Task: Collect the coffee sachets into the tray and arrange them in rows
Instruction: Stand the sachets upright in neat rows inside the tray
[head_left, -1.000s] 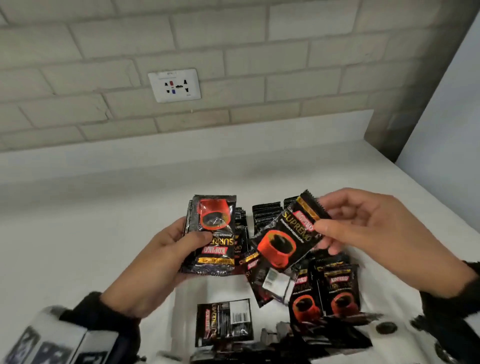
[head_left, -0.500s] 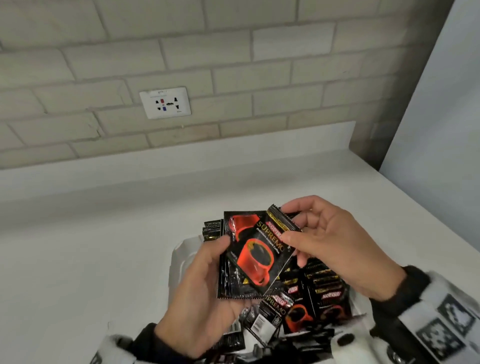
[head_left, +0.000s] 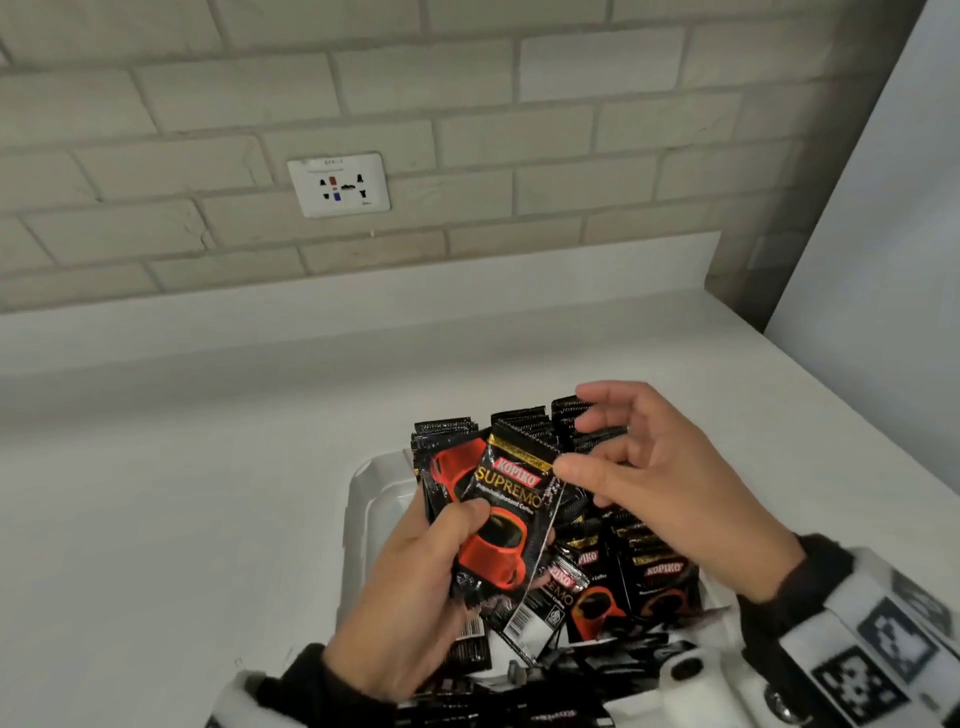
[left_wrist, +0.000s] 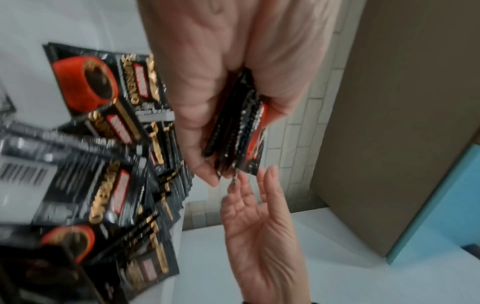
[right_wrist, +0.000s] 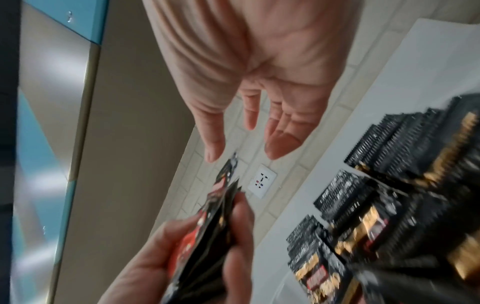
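My left hand (head_left: 415, 587) grips a small stack of black and red coffee sachets (head_left: 504, 519) above the white tray (head_left: 371, 486), thumb pressed on the front one. The same stack (left_wrist: 237, 131) shows edge-on between my left fingers in the left wrist view. My right hand (head_left: 649, 488) hovers just right of the stack with straight, spread fingers and holds nothing; in the right wrist view its fingers (right_wrist: 280, 142) are apart above the stack (right_wrist: 207, 236). Rows of upright sachets (head_left: 524, 421) stand at the tray's far end. Loose sachets (head_left: 654, 577) lie in a heap nearer me.
The tray sits on a white counter (head_left: 182, 519) against a brick wall with a socket plate (head_left: 338, 184). A pale panel (head_left: 883, 208) bounds the counter on the right. One sachet lies barcode up (head_left: 524, 618) under the stack.
My right hand laid its sachet onto the stack in my left hand and let go; its fingers have spread. Both hands drew closer to me over the tray.
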